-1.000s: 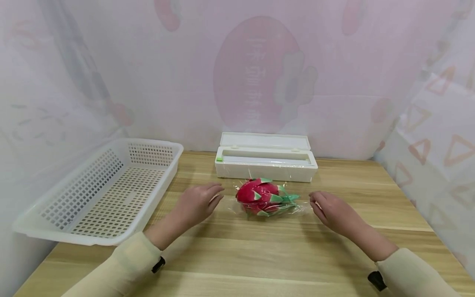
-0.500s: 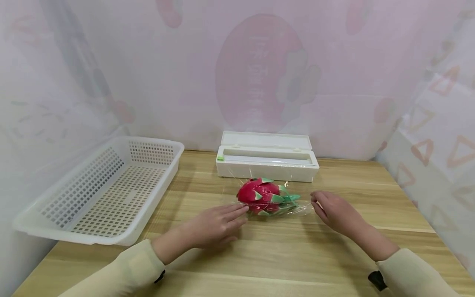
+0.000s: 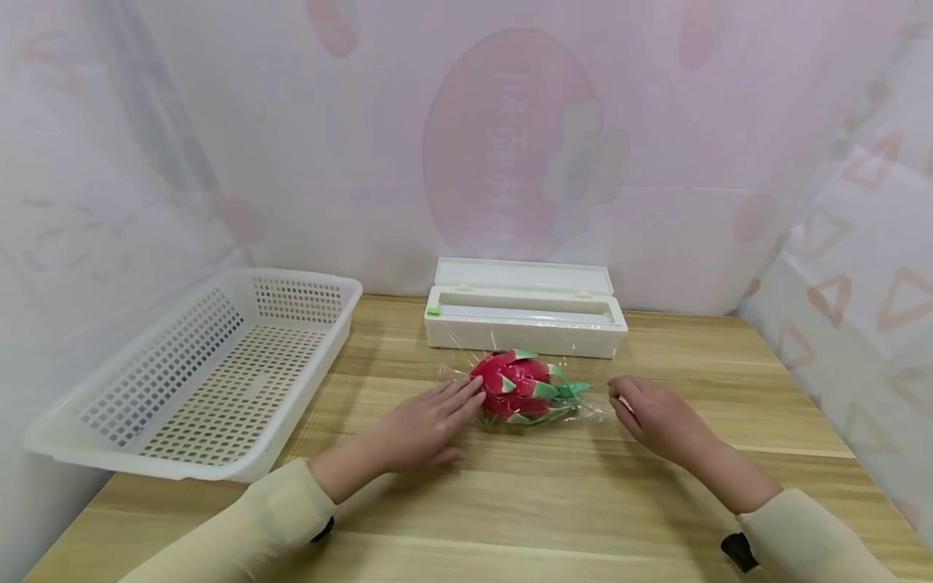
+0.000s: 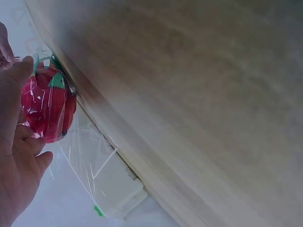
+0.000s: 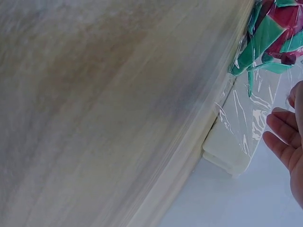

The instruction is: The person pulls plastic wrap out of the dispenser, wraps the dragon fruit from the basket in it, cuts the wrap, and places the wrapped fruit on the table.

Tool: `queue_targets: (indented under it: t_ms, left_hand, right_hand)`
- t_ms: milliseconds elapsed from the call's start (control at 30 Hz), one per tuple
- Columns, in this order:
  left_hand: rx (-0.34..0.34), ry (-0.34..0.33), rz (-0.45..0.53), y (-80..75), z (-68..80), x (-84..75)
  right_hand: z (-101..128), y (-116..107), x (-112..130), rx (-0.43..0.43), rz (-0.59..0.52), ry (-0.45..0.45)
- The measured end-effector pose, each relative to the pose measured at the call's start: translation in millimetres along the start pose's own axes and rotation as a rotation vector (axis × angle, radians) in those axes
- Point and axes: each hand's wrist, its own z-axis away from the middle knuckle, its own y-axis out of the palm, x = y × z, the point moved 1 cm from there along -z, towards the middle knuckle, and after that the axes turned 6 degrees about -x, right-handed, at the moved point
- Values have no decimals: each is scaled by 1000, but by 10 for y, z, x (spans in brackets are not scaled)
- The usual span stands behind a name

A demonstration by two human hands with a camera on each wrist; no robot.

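Observation:
A red dragon fruit (image 3: 513,387) with green-tipped scales lies on its side on the wooden table, its green end pointing right. Clear cling film (image 4: 87,151) covers it and runs back towards the white cling film box (image 3: 525,334). My left hand (image 3: 430,425) rests nearly straight fingers on the fruit's left end, over the film. To the right of the green end, my right hand (image 3: 659,421) pinches the film's edge between thumb and index finger. In the right wrist view, the other fingers (image 5: 284,130) of that hand are loosely bent.
The cling film box stands behind the fruit with its lid (image 3: 525,275) raised and a green slider (image 3: 433,311) at its left end. A white perforated basket (image 3: 309,405) stands on the left of the table (image 3: 554,510). Patterned cloth (image 3: 350,162) hangs behind and at both sides.
My left hand has come down and to the right, from beside the fruit onto its left end, its fingers straightening. The film at that end now lies closer to the fruit. My right hand stays nearly still.

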Motion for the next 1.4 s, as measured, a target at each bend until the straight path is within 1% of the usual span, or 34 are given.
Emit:
queue_targets:
  t_ms: [100, 233, 333, 367, 467, 533, 567, 633, 700, 733, 833, 900, 967, 1067, 1133, 1233, 1400]
  left_hand:
    - [14, -9, 7, 9, -4, 9]
    - [27, -21, 27, 9, -7, 11]
    - [37, -33, 40, 0, -11, 6]
    - [37, -36, 45, -4, -13, 7]
    - [31, -45, 55, -11, -21, 16]
    - [27, -48, 60, -12, -25, 26]
    - [24, -50, 60, -13, -28, 30]
    - [23, -51, 63, -15, -33, 36]
    - [23, -51, 66, -19, -38, 36]
    - [20, -51, 69, -18, -41, 36]
    - [13, -55, 68, -11, -47, 35]
    - [13, -60, 71, 2, -49, 35]
    - [18, -66, 74, 14, -51, 39]
    - [31, -74, 83, 27, -54, 45]
    - [31, -77, 90, 28, -57, 49]
    - [29, -81, 100, 29, -64, 54]
    - [26, -92, 103, 30, -78, 65]
  right_hand:
    - [2, -30, 12, 31, 6, 36]
    - [-5, -134, 42, 69, 28, 122]
    - [-35, -220, 89, 33, 36, 130]
    - [-54, -240, 119, 4, 33, 110]
    - [-112, -253, 235, -95, 12, -7]
    - [-134, -230, 328, -126, -20, -93]
    - [-136, -210, 372, -128, -39, -136]
    - [-116, -173, 446, -73, -72, -183]
    - [-82, -133, 505, 16, -97, -195]
    - [-63, -113, 525, 68, -99, -187]
    - [-19, -64, 553, 218, -75, -123]
    - [-2, -33, 545, 286, -63, -71]
    - [-1, -6, 527, 333, -52, -23]
    - [-14, 38, 489, 366, -56, 31]
    - [-25, 66, 463, 379, -56, 51]
    - [-38, 107, 426, 390, -61, 64]
    - [-73, 172, 376, 384, -82, 65]
